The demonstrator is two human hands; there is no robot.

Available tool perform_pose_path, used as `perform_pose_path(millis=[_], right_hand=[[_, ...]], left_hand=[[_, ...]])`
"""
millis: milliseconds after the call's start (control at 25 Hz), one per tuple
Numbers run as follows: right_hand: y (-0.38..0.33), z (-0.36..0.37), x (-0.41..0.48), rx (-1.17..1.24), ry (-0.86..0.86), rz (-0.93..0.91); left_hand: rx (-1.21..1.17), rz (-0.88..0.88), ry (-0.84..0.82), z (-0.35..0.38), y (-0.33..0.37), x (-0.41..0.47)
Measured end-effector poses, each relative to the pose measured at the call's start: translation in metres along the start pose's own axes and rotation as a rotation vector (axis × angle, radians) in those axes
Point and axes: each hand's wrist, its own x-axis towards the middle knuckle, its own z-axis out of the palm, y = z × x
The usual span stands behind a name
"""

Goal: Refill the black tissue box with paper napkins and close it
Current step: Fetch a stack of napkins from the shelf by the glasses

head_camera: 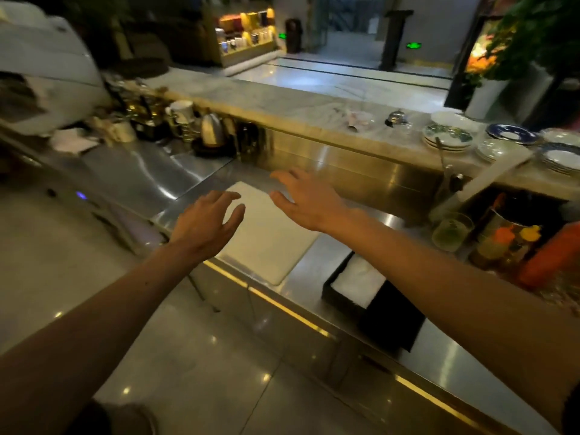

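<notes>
Both hands, left (205, 222) and right (306, 200), hover spread and empty over a white board (270, 243). Below the right forearm sits the open black box (373, 304), napkins (359, 282) inside. No legible writing.

Two bare forearms, no visible sleeves, left hand (204, 224) and right hand (309, 199) apparently ringless, fingers (284, 175) long.

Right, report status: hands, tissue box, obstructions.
Left hand and right hand open, empty, over white board. Black tissue box open, napkins inside, under right forearm. Nothing blocking.
</notes>
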Motion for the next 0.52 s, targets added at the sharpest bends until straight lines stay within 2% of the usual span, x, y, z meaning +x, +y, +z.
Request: perform_pose_path(millis=[240, 520], right_hand=[[-0.145, 0.033, 0.029, 0.056, -0.066, -0.294], [-0.358, 0.062, 0.002, 0.168, -0.111, -0.634]], left_hand=[[0.105, -0.25, 0.163, -0.088, -0.079, -0.12], [0.251, -0.487, 0.287, -0.192, -0.136, -0.311]])
